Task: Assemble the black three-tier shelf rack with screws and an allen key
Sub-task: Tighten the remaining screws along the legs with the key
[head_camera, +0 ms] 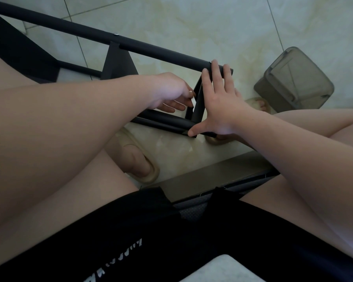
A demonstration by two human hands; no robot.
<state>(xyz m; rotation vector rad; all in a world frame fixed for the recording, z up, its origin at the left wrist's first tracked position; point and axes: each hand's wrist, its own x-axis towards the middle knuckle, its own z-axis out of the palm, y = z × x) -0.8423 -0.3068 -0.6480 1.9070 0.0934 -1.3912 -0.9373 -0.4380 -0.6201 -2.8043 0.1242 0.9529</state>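
I see the black rack lying on its side on the tiled floor, just beyond my knees, running from far left to the centre of the scene.

My right hand is spread flat with straight fingers. Its fingertips touch the end of the far tube and its thumb touches the end of the near tube, so it braces the end shelf panel between them rather than gripping anything. My left hand reaches in against the left face of that panel with its fingers partly curled. Whether it pinches a screw or the key I cannot tell, because the fingertips are hidden against the dark metal.

I judge the frame to be stiff painted metal, light enough to tip with one hand but awkward for its length. The smooth round tubes will likely roll or slip under a palm. The better hold is near a joint, where panel meets tube, with the free end kept pinned while a screw is turned.

By count:
- two long tubes
- three shelf panels: the end one, the middle panel and the left panel
- one screw head showing on the far tube
- one grey bin on the right, apart from the rack

No allen key is in plain sight.
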